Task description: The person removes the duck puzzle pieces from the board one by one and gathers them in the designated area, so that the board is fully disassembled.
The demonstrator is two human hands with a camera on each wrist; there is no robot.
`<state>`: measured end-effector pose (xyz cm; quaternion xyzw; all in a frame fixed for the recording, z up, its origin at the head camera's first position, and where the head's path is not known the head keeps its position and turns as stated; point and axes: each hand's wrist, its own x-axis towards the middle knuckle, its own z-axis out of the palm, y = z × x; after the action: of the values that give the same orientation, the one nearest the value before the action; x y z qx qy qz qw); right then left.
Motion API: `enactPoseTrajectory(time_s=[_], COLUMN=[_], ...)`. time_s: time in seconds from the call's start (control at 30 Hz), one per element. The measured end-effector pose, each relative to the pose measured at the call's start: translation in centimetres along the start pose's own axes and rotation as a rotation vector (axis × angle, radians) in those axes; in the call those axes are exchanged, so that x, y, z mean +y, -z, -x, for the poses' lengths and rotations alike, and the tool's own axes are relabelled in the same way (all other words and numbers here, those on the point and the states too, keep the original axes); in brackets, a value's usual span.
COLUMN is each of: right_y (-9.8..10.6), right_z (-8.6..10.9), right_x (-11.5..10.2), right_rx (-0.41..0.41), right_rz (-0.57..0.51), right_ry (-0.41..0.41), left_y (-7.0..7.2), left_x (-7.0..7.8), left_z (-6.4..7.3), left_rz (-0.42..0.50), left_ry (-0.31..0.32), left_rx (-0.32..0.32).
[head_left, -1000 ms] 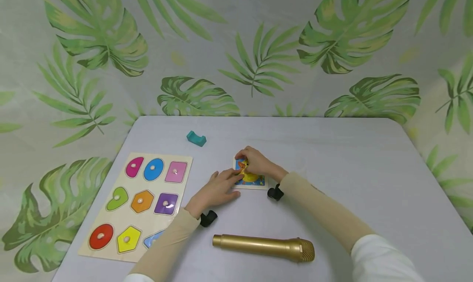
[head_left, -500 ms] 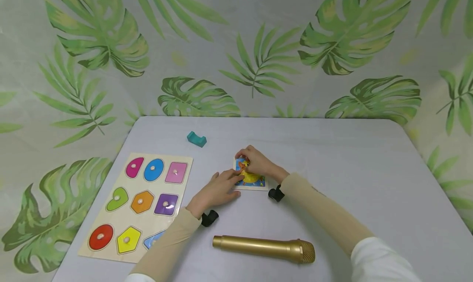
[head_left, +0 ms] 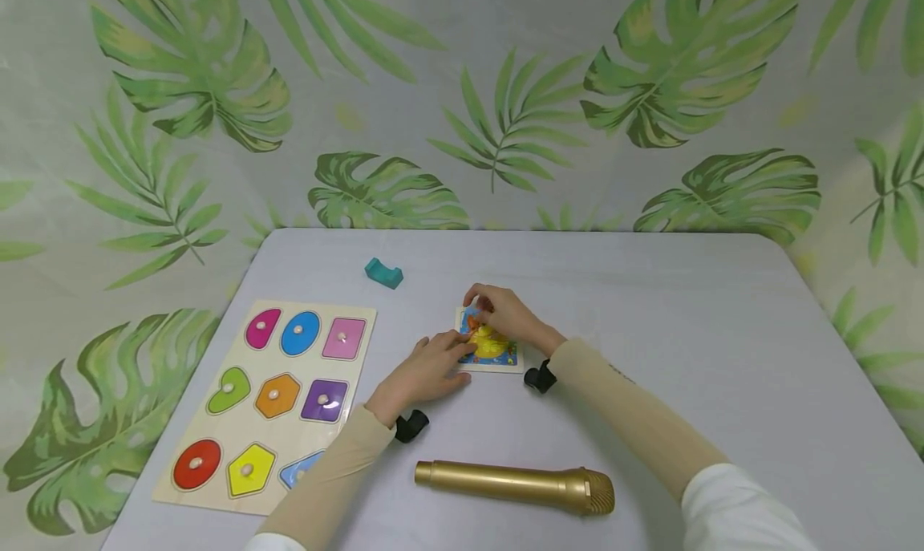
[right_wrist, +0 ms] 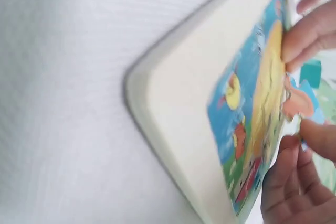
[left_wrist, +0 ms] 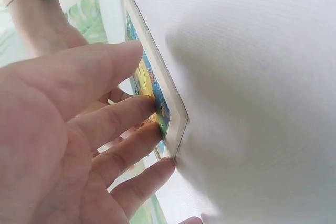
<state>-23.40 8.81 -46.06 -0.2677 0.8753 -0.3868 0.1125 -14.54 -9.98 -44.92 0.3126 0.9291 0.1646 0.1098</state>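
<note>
A small jigsaw puzzle (head_left: 498,368) with a yellow duck picture and a pale wooden rim lies mid-table. My left hand (head_left: 426,372) comes from its left side, fingers stretched out. In the left wrist view, its fingertips (left_wrist: 152,131) rest on the picture near one corner, while the little finger touches the rim. Over the upper part of the puzzle is my right hand (head_left: 508,314). Its thumb and fingers pinch an orange-and-blue jigsaw piece (right_wrist: 300,103), which stands tilted up from the picture in the right wrist view. My fingers hide part of this piece.
On the left lies a wooden shape board (head_left: 245,431) with several knobbed coloured shapes, partly under my left forearm. A gold microphone (head_left: 516,484) lies near the front. Farther back is a teal curved block (head_left: 384,273).
My right hand has shifted slightly right and its fingers have lifted a little, showing more of the yellow duck. The left hand stays at the puzzle's left side.
</note>
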Motion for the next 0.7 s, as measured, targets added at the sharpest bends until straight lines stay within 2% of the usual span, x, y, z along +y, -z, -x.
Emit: enactPoseTrajectory(time_s=[0.17,0.3,0.5,0.7], right_y=[1.3,3.1,5.7,7.4], right_z=[0.4,1.2,3.4,5.0], right_x=[1.2,2.5,4.6,6.1], right_rx=[0.025,0.034,0.039,0.069], right_rz=[-0.159,-0.246,-0.274,-0.26], right_ry=[-0.024,-0.088,-0.202,-0.275], left_y=[0.1,0.1,0.2,0.1], left_x=[0.0,0.0,0.1,0.1], left_z=[-0.1,0.0,0.1,0.2], left_rz=[-0.004,0.012,0.026,0.04], left_ry=[0.006,0.022,0.034,0.032], left_rx=[-0.009,-0.021,-0.023,-0.014])
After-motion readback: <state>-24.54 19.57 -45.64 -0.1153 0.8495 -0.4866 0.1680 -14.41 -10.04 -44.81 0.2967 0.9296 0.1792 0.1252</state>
